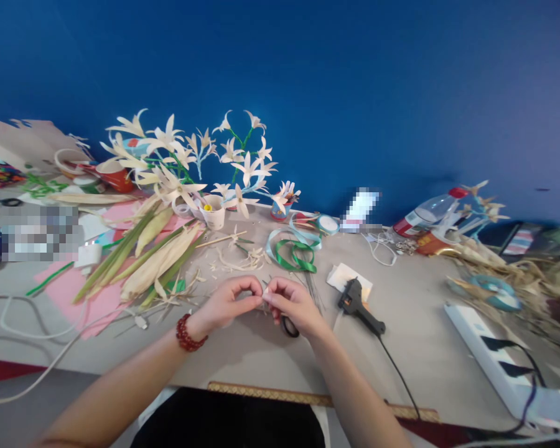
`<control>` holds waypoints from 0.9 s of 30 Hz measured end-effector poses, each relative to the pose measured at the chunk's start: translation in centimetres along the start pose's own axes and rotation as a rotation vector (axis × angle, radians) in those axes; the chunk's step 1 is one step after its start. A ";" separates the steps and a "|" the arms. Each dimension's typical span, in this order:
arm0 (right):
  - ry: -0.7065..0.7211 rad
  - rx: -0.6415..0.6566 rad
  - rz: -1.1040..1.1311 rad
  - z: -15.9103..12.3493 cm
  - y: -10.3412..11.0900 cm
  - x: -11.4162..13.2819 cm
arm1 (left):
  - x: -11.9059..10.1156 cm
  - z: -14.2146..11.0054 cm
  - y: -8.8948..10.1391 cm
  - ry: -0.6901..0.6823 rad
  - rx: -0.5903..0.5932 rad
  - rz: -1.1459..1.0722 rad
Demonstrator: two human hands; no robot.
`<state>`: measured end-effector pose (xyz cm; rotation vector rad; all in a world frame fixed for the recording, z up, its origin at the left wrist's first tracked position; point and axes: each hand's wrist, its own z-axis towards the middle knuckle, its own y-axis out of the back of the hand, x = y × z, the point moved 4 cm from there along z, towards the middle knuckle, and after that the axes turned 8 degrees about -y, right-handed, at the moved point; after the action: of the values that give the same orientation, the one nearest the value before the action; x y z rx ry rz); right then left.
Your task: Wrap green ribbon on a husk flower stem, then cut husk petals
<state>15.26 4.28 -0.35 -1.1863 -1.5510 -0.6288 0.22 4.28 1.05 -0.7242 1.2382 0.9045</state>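
My left hand [231, 303] and my right hand [292, 303] meet above the middle of the table, thumbs and fingertips pinched together. A small pale bit shows between the fingertips, too little of it to name. Black scissors [290, 326] lie partly hidden under my right hand, with one handle loop visible. Beyond the hands are pale husk scraps [236, 258], a green ribbon [295, 255] and some thin wires [313, 289]. A black glue gun [360, 308] rests to the right, near a white pad [343, 277].
Corn husks [156, 264] lie on pink paper [100, 311] at left. Husk flowers [168, 140] stand in cups along the blue wall. At right are a power strip [478, 348], a plastic bottle [424, 211] and dry husks [536, 267]. A white cable [70, 342] crosses the left side.
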 end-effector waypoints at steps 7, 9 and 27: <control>0.241 -0.357 -0.584 -1.9 4.5 3.2 | 1.8 0.0 1.1 0.117 -0.215 -0.203; 0.238 -0.359 -0.908 -2.8 4.8 3.3 | 2.2 0.0 1.4 0.130 -0.267 -0.230; 0.080 -0.353 -1.290 -5.6 4.4 -0.4 | 2.6 -0.1 0.5 0.197 -0.282 -0.213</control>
<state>21.52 0.98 0.36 -0.2141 -2.0773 -1.7945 -0.03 4.86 -1.53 -1.1709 1.1894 0.8539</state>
